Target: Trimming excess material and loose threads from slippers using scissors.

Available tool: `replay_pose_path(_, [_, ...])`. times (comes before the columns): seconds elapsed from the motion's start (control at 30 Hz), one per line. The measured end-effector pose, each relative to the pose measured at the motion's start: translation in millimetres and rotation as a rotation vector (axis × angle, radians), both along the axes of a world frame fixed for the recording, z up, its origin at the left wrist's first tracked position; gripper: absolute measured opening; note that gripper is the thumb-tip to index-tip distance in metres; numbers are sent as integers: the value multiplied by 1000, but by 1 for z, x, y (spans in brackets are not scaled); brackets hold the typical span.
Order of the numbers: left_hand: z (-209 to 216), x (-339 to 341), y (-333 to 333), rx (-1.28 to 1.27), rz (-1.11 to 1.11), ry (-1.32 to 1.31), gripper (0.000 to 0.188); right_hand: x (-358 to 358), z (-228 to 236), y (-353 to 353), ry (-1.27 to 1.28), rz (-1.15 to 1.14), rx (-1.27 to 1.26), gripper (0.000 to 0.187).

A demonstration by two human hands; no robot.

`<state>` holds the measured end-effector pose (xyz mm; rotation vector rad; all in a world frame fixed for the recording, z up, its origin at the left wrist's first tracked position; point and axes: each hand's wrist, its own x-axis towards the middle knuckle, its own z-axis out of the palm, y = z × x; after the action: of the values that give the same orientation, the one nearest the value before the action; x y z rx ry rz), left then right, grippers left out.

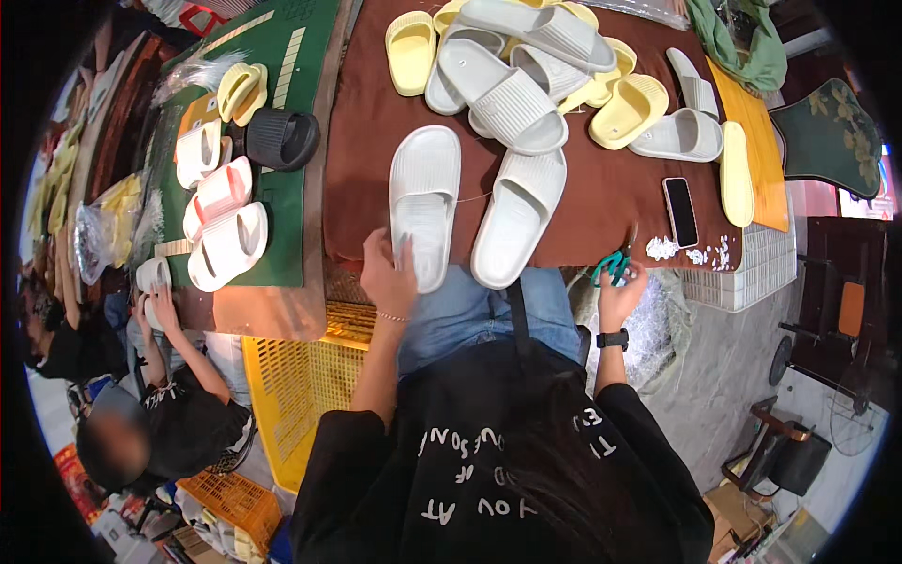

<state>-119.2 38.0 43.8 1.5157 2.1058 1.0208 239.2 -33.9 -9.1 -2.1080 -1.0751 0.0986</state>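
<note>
Two grey slippers lie side by side at the near edge of the brown-covered table: a left slipper (426, 179) and a right slipper (519, 216). A thin thread-like strand runs between them. My left hand (389, 277) is at the left slipper's outer edge, fingers apart and slightly blurred, its fingertips by the heel part. In my right hand (622, 289), off to the right at the table's edge, are green-handled scissors (613, 267), blades pointing up over the cloth. Fingers wrap the handles.
A pile of grey and yellow slippers (517, 108) fills the table's far side. On the right lie a phone (681, 212) and small white scraps (662, 248). A yellow crate (282, 404) stands below left. At the green table (282, 216), another person (193, 404) handles slippers.
</note>
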Motion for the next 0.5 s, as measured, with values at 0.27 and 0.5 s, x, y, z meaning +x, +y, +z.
replay_pose_path(0.27, [32,55,54,3,-602,187,27,-19,46,-4,1633,8,84,34])
replay_pose_path(0.5, [10,53,51,-16,-536,-110,14,-124,77,15,1173,468,-114,42])
